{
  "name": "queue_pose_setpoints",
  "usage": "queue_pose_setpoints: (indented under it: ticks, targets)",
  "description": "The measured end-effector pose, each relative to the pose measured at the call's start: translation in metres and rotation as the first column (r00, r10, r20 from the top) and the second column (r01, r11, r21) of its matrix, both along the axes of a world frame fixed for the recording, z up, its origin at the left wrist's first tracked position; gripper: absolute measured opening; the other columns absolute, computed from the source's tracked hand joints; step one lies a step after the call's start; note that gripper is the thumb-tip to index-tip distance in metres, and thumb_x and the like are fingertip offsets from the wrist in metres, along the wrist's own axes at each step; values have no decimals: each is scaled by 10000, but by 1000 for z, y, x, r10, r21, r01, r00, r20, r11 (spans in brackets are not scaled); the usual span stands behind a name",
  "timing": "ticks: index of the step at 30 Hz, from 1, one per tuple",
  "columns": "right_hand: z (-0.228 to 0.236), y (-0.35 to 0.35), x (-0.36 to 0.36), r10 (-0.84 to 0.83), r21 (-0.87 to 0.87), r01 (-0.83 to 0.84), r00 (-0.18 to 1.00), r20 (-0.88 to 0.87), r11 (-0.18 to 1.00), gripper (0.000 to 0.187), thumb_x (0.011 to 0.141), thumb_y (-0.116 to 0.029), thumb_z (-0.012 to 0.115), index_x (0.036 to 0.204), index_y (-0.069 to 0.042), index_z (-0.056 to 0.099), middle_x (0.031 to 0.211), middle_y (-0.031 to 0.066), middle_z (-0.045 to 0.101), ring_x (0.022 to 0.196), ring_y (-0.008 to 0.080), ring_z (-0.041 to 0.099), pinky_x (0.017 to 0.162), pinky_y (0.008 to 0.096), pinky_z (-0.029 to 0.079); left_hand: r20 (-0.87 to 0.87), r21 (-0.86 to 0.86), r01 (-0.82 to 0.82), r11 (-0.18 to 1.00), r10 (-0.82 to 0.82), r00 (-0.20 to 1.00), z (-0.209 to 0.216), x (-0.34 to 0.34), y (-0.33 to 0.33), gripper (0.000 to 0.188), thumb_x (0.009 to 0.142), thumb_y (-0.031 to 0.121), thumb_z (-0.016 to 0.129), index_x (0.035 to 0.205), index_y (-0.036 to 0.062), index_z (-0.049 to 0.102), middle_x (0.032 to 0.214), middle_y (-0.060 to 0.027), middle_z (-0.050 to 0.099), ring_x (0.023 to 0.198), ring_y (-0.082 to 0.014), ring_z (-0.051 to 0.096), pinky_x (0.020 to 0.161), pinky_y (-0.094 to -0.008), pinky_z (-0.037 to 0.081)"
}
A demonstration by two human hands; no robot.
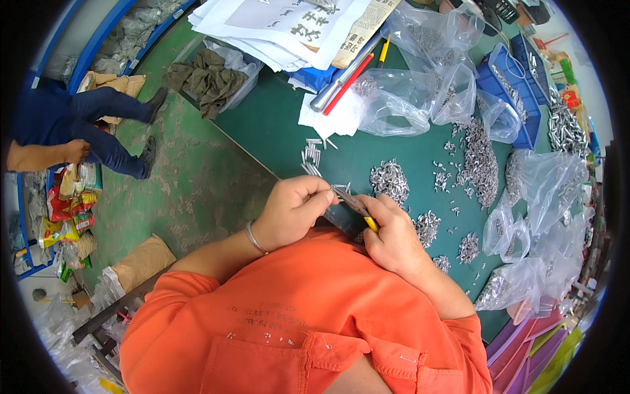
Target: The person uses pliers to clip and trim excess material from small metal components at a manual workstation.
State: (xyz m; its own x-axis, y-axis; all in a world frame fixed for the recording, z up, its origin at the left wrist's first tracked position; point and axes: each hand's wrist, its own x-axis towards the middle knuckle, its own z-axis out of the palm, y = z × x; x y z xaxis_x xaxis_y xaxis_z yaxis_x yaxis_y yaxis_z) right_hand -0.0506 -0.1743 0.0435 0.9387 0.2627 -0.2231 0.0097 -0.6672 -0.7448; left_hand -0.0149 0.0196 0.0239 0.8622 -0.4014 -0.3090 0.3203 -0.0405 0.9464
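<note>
- Pliers with yellow grips [362, 210] sit in front of the orange-clad torso, over the near edge of the green worktop [410, 150], nose pointing toward the left hand.
- Right hand [395, 238]: fingers clamped around the yellow grips.
- Left hand [294, 207]: thumb and fingers pressed together at the pliers' nose; whether a small piece sits between them, I cannot tell.
- Short silver rods [311, 156] lie loose just beyond the left hand.
- Rounded heap of small metal parts [389, 180] rests just beyond the right hand; a larger, spread-out heap [481, 164] lies farther right.
- Clear plastic bags [397, 105], a red pencil-like stick [348, 85] and stacked papers [279, 29] occupy the far side.
- Another person [108, 108] stands at left, apart from the worktop.
</note>
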Motion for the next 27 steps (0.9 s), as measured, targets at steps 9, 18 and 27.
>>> queue_pose_setpoints:
  ticks: [9, 18, 27]
  targets:
    - [-7, -2, 2, 23, 263, 17, 989, -146, 965, 410, 647, 36, 448, 1043, 2, 551, 878, 209, 577, 863, 395, 545, 778, 407, 453, -45, -33, 9, 999, -11, 999, 1, 0, 0, 162, 879, 83, 483, 820, -28, 585, 619, 11, 503, 525, -37, 431, 478, -186, 374]
    - [1, 2, -1, -28, -18, 29, 997, 71, 999, 436, 653, 25, 503, 1079, -55, 554, 822, 149, 490, 800, 339, 518, 715, 392, 455, 24, -20, -10, 1000, 10, 1000, 2, -1, 0, 162, 869, 66, 477, 807, -34, 588, 585, 15, 486, 509, -31, 415, 469, -183, 357]
    - [-1, 1, 0, -10, 15, 10, 999, 43, 1000, 438, 653, 27, 502, 1082, -47, 551, 821, 157, 493, 796, 346, 525, 706, 400, 460, 119, 6, -5, 1000, 4, 993, -2, -1, 0, 156, 869, 60, 476, 797, -27, 585, 598, 13, 490, 516, -35, 419, 475, -186, 358]
